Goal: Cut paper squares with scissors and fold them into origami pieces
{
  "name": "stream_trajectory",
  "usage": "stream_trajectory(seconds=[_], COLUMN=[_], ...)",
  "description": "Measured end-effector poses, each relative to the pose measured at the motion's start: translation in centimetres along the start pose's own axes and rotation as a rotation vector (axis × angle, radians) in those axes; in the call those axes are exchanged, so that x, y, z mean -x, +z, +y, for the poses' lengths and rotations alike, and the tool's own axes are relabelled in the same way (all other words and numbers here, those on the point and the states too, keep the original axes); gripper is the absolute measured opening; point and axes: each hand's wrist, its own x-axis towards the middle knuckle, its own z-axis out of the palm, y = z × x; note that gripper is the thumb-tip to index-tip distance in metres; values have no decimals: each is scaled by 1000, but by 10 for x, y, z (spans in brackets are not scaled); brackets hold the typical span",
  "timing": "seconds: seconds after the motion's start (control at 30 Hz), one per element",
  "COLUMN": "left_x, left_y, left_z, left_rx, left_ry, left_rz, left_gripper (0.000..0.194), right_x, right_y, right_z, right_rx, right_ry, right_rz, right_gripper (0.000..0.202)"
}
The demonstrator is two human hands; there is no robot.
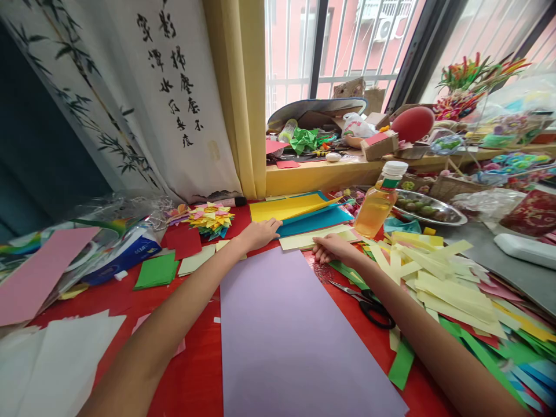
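Both hands work the far edge: our left hand (259,233) lies flat with fingers together on the stacked yellow and teal card sheets (299,213), our right hand (333,248) curls fingertips onto the large lilac paper sheet (282,330), which could likely slide or crease on the glossy red tabletop (197,370).

your two hands, the left hand (259,233) and the right hand (333,248), are bare, with bare forearms: no sleeves, gloves, rings or watch in view.

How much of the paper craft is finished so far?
Done: a pile of cut pale yellow strips and folded paper stars. In hand: the left hand and right hand rest at the far corners of a whole purple sheet. Left: that sheet is uncut; the scissors lie idle.
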Motion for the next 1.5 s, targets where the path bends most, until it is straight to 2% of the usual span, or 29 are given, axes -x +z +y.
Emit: stream_trajectory(seconds=[0.13, 0.27, 0.37, 0.5, 0.63, 0.93, 1.13, 1.27, 1.4, 1.5], left_x=[0, 1, 2, 3, 3, 8, 11, 14, 23, 34], left_y=[0, -1, -2, 0, 4, 5, 3, -8, -31, -46], left_z=[-1, -2, -2, 2, 7, 12, 17, 20, 19, 19], left_rx=[-7, -9, -10, -11, -17, -15, 2, 49, 103, 163], left_ry=[9, 19, 30, 25, 6, -31, -57, -72, -139, -195], left_rz=[-9, -13, -19, -11, 7, 4, -41, -83, -98, -215], left_gripper=[34, 40, 37, 26, 32, 30, 29, 29, 34, 27], right_x=[1, 2, 3, 5, 6, 3, 4, 5, 6, 6], right_y=[0, 1, 2, 3, 3, 4, 5, 6, 7, 6], right_z=[0, -1, -3, -4, -4, -1, 1, 2, 1, 1], right_rx=[-29, -59, -77, -86, -76, -54, -51, -41, -22, -3], right_ry=[-51, -74, -77, -74, -69, -69, -93, -116, -130, -138], right_rz=[6, 8, 9, 10, 20, 44, 57, 64, 59, 59], right_gripper=[37, 33, 31, 30, 34, 33, 34, 34, 38, 40])
